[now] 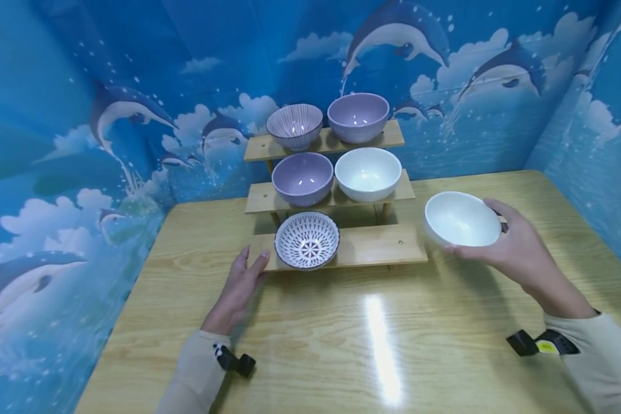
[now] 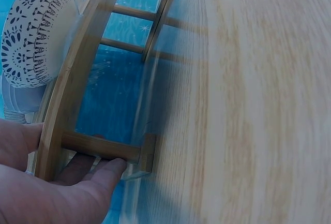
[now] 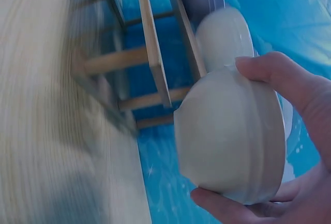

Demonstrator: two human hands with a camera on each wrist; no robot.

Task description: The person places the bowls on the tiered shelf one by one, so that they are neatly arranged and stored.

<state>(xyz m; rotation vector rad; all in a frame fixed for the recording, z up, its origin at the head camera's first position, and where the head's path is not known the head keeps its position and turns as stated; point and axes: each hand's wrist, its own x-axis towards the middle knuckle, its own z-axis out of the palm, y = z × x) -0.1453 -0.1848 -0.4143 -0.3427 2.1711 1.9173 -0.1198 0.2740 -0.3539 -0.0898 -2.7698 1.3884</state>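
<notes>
My right hand (image 1: 517,247) grips a white bowl (image 1: 462,219) by its sides, holding it in the air off the right end of the three-tier wooden rack (image 1: 372,247). In the right wrist view the bowl (image 3: 227,136) shows its outside, thumb on one side and fingers on the other. My left hand (image 1: 240,286) holds the left end of the rack's lowest board, thumb above; in the left wrist view its fingers curl under the board beside a leg (image 2: 101,145). A patterned bowl (image 1: 307,240) rests on that board, just right of the left hand.
On the middle board stand a purple bowl (image 1: 303,179) and another white bowl (image 1: 368,174). The top board bears a striped bowl (image 1: 295,126) and a second purple bowl (image 1: 359,117). The wooden table (image 1: 310,345) meets a blue dolphin-print backdrop (image 1: 212,69) behind and at both sides.
</notes>
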